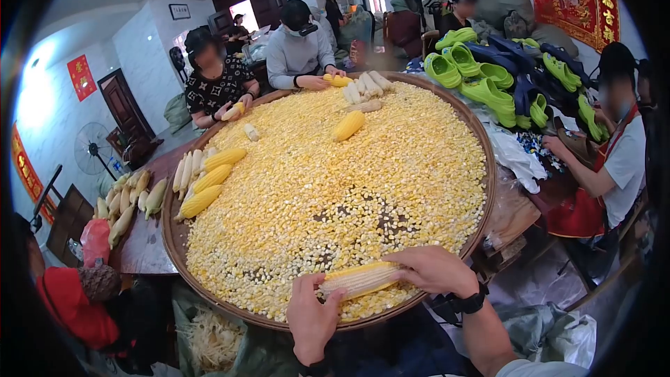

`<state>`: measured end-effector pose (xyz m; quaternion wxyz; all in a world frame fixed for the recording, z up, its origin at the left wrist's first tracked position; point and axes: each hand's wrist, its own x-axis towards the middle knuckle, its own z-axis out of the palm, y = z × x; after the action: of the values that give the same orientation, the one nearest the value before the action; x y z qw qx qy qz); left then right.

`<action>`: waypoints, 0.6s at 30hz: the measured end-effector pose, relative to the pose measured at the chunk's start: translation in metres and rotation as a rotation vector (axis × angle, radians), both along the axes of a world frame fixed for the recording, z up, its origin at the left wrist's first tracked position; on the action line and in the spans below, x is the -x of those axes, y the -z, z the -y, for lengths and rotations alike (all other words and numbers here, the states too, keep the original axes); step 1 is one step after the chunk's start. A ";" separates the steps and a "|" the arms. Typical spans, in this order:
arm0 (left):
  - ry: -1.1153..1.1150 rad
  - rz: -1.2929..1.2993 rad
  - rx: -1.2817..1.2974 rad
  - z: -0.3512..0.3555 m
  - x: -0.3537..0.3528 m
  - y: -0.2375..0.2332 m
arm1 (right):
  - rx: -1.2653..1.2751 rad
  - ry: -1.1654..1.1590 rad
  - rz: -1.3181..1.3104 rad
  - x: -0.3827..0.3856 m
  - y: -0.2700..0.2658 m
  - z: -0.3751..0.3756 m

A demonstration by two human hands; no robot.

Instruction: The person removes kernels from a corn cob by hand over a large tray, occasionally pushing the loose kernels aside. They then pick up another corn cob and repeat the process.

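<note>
A partly stripped corn cob (359, 281) lies level between my two hands, low over the near rim of a big round tray (488, 188). Pale bare rows face up, with yellow kernels along its edges. My left hand (314, 313) grips the cob's left end between thumb and fingers. At the right end, my right hand (434, 269) is closed on the cob, its fingers over the top. Loose kernels (300, 167) cover most of the tray, with dark tray bottom showing in patches beyond the cob.
Whole yellow cobs (209, 180) and bare cobs (188, 171) lie at the tray's left. Husked corn (125, 199) rests on the table beyond. Two people work at the far rim. Green and blue clogs (488, 73) are piled right, near a seated person. Husks (211, 338) fill a bag below.
</note>
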<state>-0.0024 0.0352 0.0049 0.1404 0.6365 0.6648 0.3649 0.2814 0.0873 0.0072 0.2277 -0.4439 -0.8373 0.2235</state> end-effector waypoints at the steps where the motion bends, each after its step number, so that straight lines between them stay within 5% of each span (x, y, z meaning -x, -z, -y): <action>1: 0.008 -0.009 -0.002 0.000 -0.001 -0.001 | -0.004 -0.001 -0.001 0.000 0.001 0.000; 18: 0.085 -0.117 -0.015 -0.002 0.001 -0.003 | -0.009 -0.009 -0.001 0.001 0.000 0.000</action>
<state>-0.0031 0.0371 0.0078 0.1118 0.6856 0.6415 0.3255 0.2809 0.0868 0.0072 0.2289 -0.4391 -0.8402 0.2210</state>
